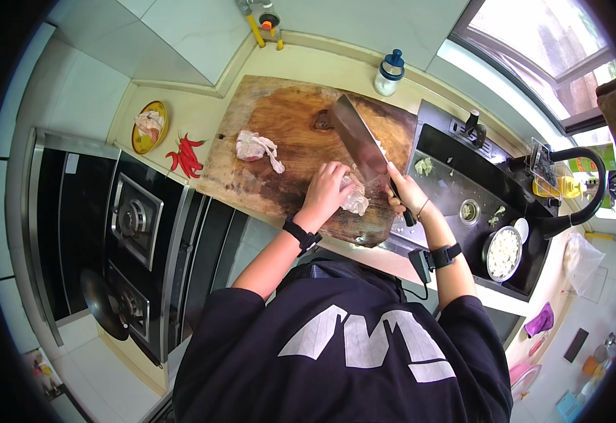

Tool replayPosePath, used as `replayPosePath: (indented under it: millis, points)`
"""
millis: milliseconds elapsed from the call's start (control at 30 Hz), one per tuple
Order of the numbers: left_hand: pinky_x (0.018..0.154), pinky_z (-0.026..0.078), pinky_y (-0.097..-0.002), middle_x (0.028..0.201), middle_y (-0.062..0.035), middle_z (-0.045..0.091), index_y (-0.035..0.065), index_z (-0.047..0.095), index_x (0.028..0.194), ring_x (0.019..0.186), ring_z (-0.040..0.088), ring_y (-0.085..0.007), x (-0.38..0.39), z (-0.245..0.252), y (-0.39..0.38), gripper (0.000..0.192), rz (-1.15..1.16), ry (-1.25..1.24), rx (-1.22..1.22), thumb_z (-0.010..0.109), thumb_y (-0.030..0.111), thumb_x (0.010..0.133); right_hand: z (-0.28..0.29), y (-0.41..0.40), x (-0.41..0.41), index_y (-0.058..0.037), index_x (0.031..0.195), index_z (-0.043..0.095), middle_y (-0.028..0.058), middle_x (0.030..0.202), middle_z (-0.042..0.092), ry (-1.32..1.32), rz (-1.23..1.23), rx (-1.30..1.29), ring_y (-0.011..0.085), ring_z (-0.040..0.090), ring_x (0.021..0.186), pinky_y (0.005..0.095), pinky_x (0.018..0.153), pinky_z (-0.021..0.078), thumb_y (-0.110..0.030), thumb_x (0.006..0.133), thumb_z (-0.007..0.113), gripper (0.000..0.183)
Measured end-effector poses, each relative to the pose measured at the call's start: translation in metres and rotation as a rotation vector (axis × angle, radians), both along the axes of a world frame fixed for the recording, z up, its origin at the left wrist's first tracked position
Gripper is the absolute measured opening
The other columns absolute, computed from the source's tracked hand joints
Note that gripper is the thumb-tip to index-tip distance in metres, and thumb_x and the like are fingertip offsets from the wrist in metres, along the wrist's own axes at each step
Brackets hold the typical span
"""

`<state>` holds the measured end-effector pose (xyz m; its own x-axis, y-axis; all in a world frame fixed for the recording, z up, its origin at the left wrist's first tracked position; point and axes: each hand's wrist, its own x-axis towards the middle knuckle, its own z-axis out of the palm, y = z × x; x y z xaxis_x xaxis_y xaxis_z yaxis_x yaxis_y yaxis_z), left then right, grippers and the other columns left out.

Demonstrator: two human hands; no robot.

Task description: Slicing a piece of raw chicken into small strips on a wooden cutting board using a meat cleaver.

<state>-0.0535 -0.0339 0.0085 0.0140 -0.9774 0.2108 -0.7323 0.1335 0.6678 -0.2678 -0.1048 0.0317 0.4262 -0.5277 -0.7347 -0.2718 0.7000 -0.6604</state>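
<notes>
A large wooden cutting board (292, 113) lies on the counter before me. My right hand (406, 191) grips the black handle of a cleaver (358, 137), whose broad blade is over the board's right part, pointing away from me. My left hand (329, 187) rests with bent fingers on a piece of raw, pale meat (355, 198), left of the blade; the fingers hide part of it. Another piece of raw meat with skin (255, 149) lies on the board's left side. Small pale bits show beside the blade's right edge.
Red chili peppers (186, 157) and a yellow bowl of raw meat (164, 127) are left of the board. A lidded jar (389, 76) stands behind it. The sink (445, 195) on the right holds a metal bowl of chopped pale food (503, 254). A gas stove (144, 222) with a wok (101, 301) is left.
</notes>
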Motion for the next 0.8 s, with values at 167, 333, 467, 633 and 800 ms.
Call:
replayPosePath:
  millis: [167, 333, 467, 633, 800]
  points:
    - [0.083, 0.046, -0.0419, 0.099, -0.0132, 0.06, 0.004, 0.059, 0.093, 0.097, 0.055, -0.0327, 0.001, -0.002, -0.004, 0.024, -0.092, -0.092, 0.184, 0.075, 0.015, 0.077, -0.013, -0.006, -0.016, -0.0103, 0.068, 0.042, -0.0039, 0.05, 0.031, -0.094, -0.132, 0.098, 0.0087, 0.027, 0.036, 0.0247, 0.036, 0.0209, -0.071, 0.091, 0.043, 0.065]
    - [0.08, 0.047, -0.0401, 0.088, -0.0124, 0.059, 0.0032, 0.057, 0.088, 0.089, 0.057, -0.0304, 0.009, 0.0, -0.006, 0.025, -0.115, 0.103, 0.295, 0.076, 0.014, 0.075, 0.001, -0.002, -0.021, -0.0103, 0.067, 0.041, -0.0039, 0.049, 0.03, -0.128, -0.129, 0.053, 0.0078, 0.026, 0.037, 0.0248, 0.036, 0.0199, -0.07, 0.092, 0.042, 0.064]
    - [0.076, 0.048, -0.039, 0.079, -0.0107, 0.057, 0.0019, 0.055, 0.085, 0.082, 0.058, -0.0289, 0.011, 0.008, -0.006, 0.028, -0.017, 0.517, 0.408, 0.076, 0.017, 0.076, 0.012, 0.006, -0.022, -0.0093, 0.062, 0.043, -0.0005, 0.049, 0.038, 0.05, -0.069, -0.167, 0.01, 0.032, 0.036, 0.0254, 0.035, 0.0252, -0.066, 0.093, 0.045, 0.065]
    - [0.075, 0.047, -0.0408, 0.08, -0.0114, 0.057, 0.0038, 0.054, 0.089, 0.083, 0.057, -0.0296, 0.011, -0.001, -0.008, 0.032, -0.201, -0.005, 0.162, 0.075, 0.025, 0.078, 0.004, 0.011, -0.022, 0.0023, 0.064, 0.058, 0.007, 0.057, 0.054, 0.359, 0.048, -0.434, 0.0173, 0.052, 0.052, 0.0333, 0.053, 0.0436, -0.061, 0.093, 0.051, 0.069]
    - [0.063, 0.044, -0.03, 0.076, -0.0047, 0.055, 0.0052, 0.052, 0.089, 0.07, 0.053, -0.0142, 0.015, -0.002, -0.005, 0.021, -0.152, 0.484, 0.382, 0.071, 0.011, 0.082, 0.003, 0.011, -0.024, 0.0071, 0.072, 0.064, 0.0083, 0.06, 0.057, 0.486, 0.139, -0.535, 0.0192, 0.055, 0.063, 0.037, 0.068, 0.0471, -0.059, 0.092, 0.053, 0.07]
